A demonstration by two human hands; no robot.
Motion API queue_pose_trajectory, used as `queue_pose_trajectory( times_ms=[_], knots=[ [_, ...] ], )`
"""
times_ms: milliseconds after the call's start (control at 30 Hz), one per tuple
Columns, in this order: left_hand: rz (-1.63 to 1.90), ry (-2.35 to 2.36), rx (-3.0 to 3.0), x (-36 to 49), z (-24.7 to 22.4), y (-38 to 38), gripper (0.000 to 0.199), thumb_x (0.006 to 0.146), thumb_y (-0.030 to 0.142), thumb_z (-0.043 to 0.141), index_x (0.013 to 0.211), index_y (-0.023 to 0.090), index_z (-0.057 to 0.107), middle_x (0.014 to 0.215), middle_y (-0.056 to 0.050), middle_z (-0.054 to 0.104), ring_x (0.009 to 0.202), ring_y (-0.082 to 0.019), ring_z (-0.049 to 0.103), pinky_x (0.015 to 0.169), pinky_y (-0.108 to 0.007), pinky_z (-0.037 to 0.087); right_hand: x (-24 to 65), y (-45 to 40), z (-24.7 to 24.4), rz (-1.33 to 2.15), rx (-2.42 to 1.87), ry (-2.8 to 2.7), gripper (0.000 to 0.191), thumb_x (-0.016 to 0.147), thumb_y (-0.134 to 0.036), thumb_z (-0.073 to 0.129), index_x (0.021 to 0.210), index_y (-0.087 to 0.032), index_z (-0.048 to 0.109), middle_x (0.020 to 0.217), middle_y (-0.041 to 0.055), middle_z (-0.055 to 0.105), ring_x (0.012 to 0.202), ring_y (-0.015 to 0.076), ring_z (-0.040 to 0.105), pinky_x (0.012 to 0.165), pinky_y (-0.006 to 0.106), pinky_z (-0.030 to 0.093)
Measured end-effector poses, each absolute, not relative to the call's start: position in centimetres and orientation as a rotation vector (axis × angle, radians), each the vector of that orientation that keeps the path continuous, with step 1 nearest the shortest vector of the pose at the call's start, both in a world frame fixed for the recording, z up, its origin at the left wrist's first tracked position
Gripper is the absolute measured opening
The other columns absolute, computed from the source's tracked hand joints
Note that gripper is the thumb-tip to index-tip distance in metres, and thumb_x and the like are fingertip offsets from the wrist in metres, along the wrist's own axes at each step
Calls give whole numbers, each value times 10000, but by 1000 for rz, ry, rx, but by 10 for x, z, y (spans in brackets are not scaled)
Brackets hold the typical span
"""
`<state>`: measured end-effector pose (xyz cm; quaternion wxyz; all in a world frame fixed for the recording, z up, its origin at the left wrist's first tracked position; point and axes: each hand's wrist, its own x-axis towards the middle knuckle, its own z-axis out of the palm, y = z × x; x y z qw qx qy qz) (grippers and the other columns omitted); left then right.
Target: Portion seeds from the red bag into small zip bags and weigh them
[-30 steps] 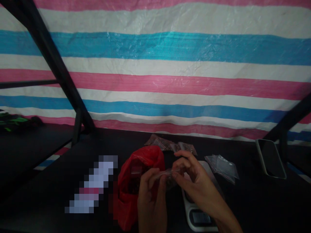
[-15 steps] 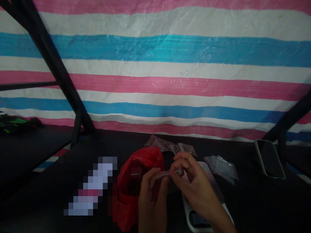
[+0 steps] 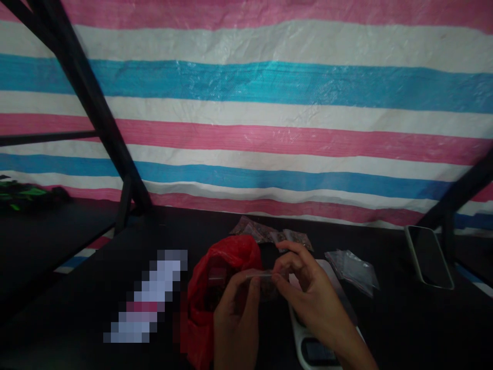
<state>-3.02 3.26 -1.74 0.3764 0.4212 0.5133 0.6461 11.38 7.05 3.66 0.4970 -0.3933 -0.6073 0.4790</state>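
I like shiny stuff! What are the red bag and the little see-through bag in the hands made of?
Crinkly red bag: likely thin plastic film, glossy, wrinkled. Small clear pouch: probably transparent plastic, since it shows light glints.

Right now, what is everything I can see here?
small clear bag: one, see-through, pinched between both hands above the table
red plastic bag: one, red, on the table beside the left hand
scale: one, white, partly under the right hand
filled packets: several, dark contents, behind the red bag
empty clear bags: a small pile, right of the scale
phone: one, dark screen, far right
table: one, black
tarp: pink, white and blue stripes, behind
left hand: gripping the bag
right hand: gripping the bag
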Motion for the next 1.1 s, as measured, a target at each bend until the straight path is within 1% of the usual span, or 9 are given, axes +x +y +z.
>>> queue_pose_trajectory(
  times_ms=[167, 333, 433, 567, 700, 867, 933, 1000, 1100],
  knots=[
    [1653, 1295, 1102, -30, -15, 34, 330, 941, 547, 731, 969, 231, 821, 970, -63, 824, 902, -215, 791, 822, -268, 651, 116, 66, 39, 1146, -974, -1531, 288, 905, -228, 686, 1178, -274, 608, 845, -57, 643, 823, 150, 611, 818, 281, 499],
    [1687, 1253, 1164, -27, -13, 32, 195, 952, 428, 748, 922, 249, 818, 1016, -52, 817, 952, -197, 788, 859, -238, 638, 114, 63, 39, 1180, -985, -1575, 451, 912, -201, 686, 1337, -304, 574, 944, -52, 691, 943, 152, 665, 957, 299, 497],
    [1711, 1241, 1248, -25, -12, 32, 147, 946, 359, 757, 862, 255, 819, 1020, -43, 816, 944, -182, 788, 838, -216, 633, 115, 65, 39, 1191, -987, -1561, 370, 913, -205, 699, 1263, -299, 623, 954, -47, 711, 979, 156, 681, 988, 303, 486],
    [1762, 1217, 1371, -20, -10, 30, 144, 961, 301, 719, 853, 272, 810, 946, -16, 816, 881, -161, 788, 788, -196, 629, 123, 65, 39, 1203, -984, -1488, 367, 876, -224, 767, 1204, -292, 618, 848, -67, 712, 849, 154, 678, 846, 287, 507],
    [1709, 1257, 1464, -16, -11, 27, 223, 1012, 328, 632, 888, 269, 807, 944, -31, 823, 890, -180, 795, 780, -221, 637, 129, 63, 43, 1264, -997, -1419, 476, 771, -124, 771, 1201, -279, 641, 717, -89, 670, 716, 152, 662, 694, 264, 500],
    [1702, 1345, 1485, -22, -14, 29, 276, 1024, 378, 617, 855, 260, 800, 924, -46, 816, 863, -195, 789, 782, -260, 649, 126, 69, 45, 1321, -1028, -1360, 557, 699, -143, 830, 1225, -257, 684, 711, -59, 724, 689, 182, 701, 697, 303, 557],
    [1690, 1379, 1468, -22, -19, 30, 245, 1023, 381, 618, 942, 268, 819, 1038, -58, 832, 966, -216, 798, 860, -300, 659, 125, 76, 43, 1232, -1036, -1341, 536, 705, -194, 870, 1210, -255, 699, 743, -42, 737, 714, 187, 703, 698, 304, 558],
    [1707, 1460, 1402, -17, -25, 30, 248, 1024, 357, 614, 1171, 282, 798, 1270, -70, 804, 1175, -244, 763, 1000, -365, 635, 125, 84, 41, 1088, -1051, -1301, 436, 722, -267, 901, 1118, -246, 719, 721, -44, 711, 693, 174, 679, 677, 290, 540],
    [1803, 1582, 1343, -7, -35, 27, 423, 1044, 292, 564, 1462, 298, 633, 1545, -69, 655, 1423, -254, 616, 1160, -436, 545, 128, 99, 40, 878, -1062, -1151, 411, 723, -423, 933, 999, -237, 693, 721, -36, 702, 685, 172, 676, 687, 299, 540]
  ],
)
